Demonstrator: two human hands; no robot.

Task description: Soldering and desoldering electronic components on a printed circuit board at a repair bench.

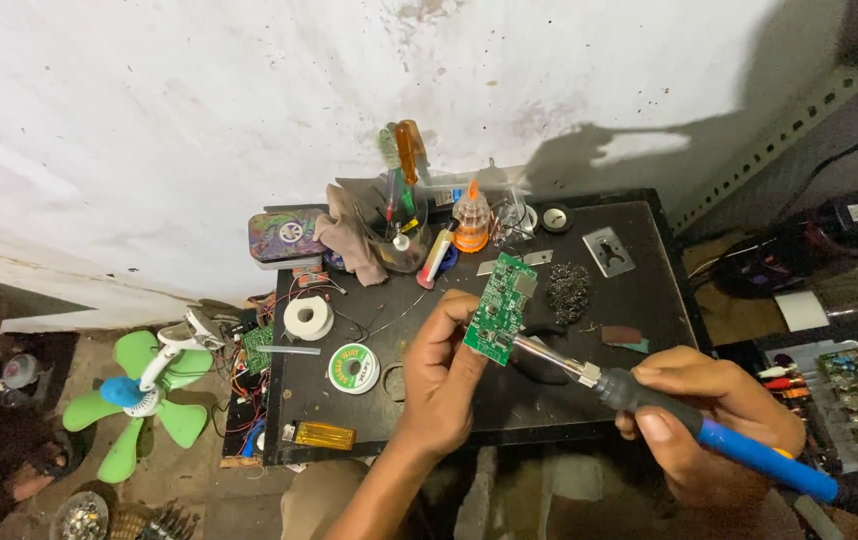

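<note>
My left hand holds a small green circuit board upright by its lower edge, above the black table. In my right hand is a soldering iron with a black and blue handle, gripped like a pen. Its metal tip points left and touches the lower right edge of the board. Both hands hover over the front of the table.
On the table lie a solder spool, a white tape roll, a cup of screwdrivers, an orange-capped bottle, a dark wire wool pad and a metal plate. A green fan lies on the floor at left. Cluttered shelves stand at right.
</note>
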